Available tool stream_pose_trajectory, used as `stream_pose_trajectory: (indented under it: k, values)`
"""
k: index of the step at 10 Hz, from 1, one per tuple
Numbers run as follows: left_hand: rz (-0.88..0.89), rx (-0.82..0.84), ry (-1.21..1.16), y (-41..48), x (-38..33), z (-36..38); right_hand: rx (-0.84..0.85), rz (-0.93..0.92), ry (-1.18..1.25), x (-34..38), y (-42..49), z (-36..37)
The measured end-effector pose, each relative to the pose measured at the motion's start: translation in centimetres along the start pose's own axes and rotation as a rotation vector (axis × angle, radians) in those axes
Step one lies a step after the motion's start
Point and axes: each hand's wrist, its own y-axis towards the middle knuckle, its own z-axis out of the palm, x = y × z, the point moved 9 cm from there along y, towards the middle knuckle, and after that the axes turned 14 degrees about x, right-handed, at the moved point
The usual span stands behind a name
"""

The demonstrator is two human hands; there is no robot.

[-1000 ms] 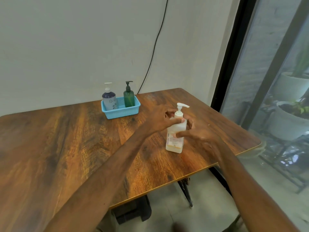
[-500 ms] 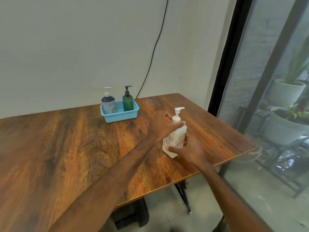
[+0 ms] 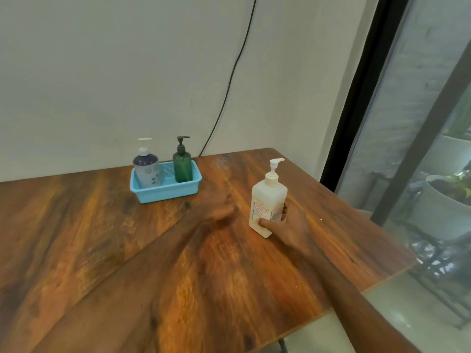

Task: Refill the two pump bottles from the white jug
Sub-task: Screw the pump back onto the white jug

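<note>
A white jug with a pump top (image 3: 268, 197) stands tilted on the wooden table (image 3: 102, 238), right of centre. My right hand (image 3: 286, 225) grips its lower part, thumb across the label. My left hand (image 3: 219, 207) is blurred, just left of the jug and apart from it, holding nothing. At the back, a blue-grey flowered pump bottle (image 3: 147, 166) and a green pump bottle (image 3: 182, 164) stand upright in a light blue basket (image 3: 165, 191).
The table's right edge (image 3: 382, 281) drops to the floor beside a dark-framed glass door (image 3: 356, 98). Potted plants (image 3: 448, 200) stand behind the glass. A black cable (image 3: 229, 80) runs down the wall behind the basket.
My left hand has let go of the jug's pump top and pulled away to the left. My right hand keeps its grip lower on the jug.
</note>
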Motion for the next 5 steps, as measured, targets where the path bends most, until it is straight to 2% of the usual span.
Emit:
stream_pose_trajectory:
  k: [1,2,3,4,5]
  values:
    - [-0.008,0.155,0.31,2.8,-0.9,0.1,-0.013,0.01,0.022,-0.7,4.4,-1.1]
    - [-0.056,0.312,0.362,6.3,-1.1,-1.0,0.061,-0.086,-0.106,1.0,9.7,-3.7]
    - [-0.02,0.334,0.432,11.5,-1.1,-1.6,0.115,-0.087,-0.292,1.5,16.0,-5.6]
    - [0.041,0.311,0.404,14.0,-1.8,-1.9,-0.064,0.031,-0.204,-0.9,22.4,-6.6]
    - [0.0,0.342,0.404,15.9,-2.3,-1.9,-0.228,0.046,-0.145,-2.3,27.9,-8.0]
